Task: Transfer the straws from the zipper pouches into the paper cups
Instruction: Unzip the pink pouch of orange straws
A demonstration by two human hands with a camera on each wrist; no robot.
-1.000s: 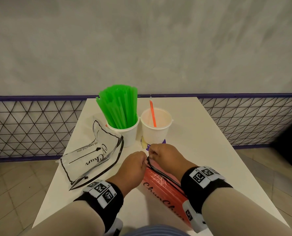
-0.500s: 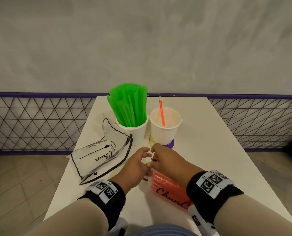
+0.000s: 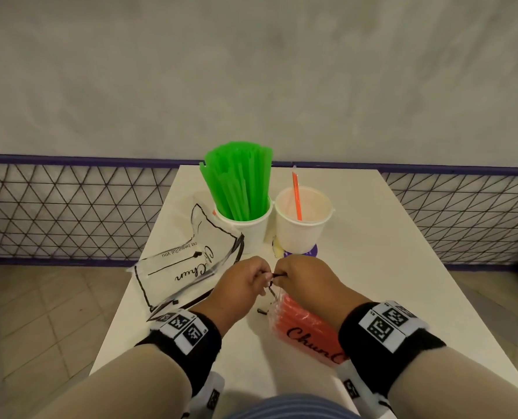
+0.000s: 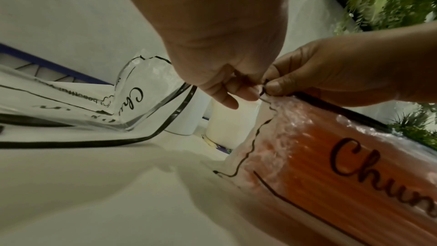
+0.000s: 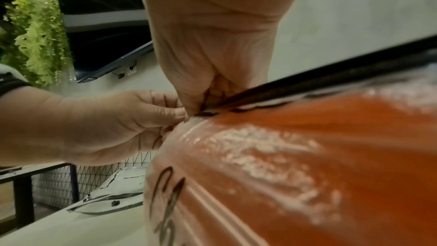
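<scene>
Both hands meet at the far top corner of the orange-filled pouch (image 3: 304, 332), which lies on the white table (image 3: 387, 267) near its front edge, running back under the right forearm. Left hand (image 3: 236, 287): fingers curled tight, thumb and forefinger pinching the clear plastic right at the corner. Right hand (image 3: 304, 278): likewise curled, thumb and forefinger pinching the black zipper edge (image 4: 264, 86) at the same corner; fingertips of the two hands almost touching. Pouch packed with orange straws (image 4: 331, 166). Empty pouch (image 3: 188, 267) lies flat to the left, one corner overhanging the table's left edge. Beyond the hands, two paper cups side by side: left cup (image 3: 248, 229) crammed with green straws (image 3: 239, 179), right cup (image 3: 301, 228) holding a single orange straw (image 3: 297, 196). Bare tabletop to the right of the cups and hands. Mesh railing (image 3: 70, 213) behind the table.
</scene>
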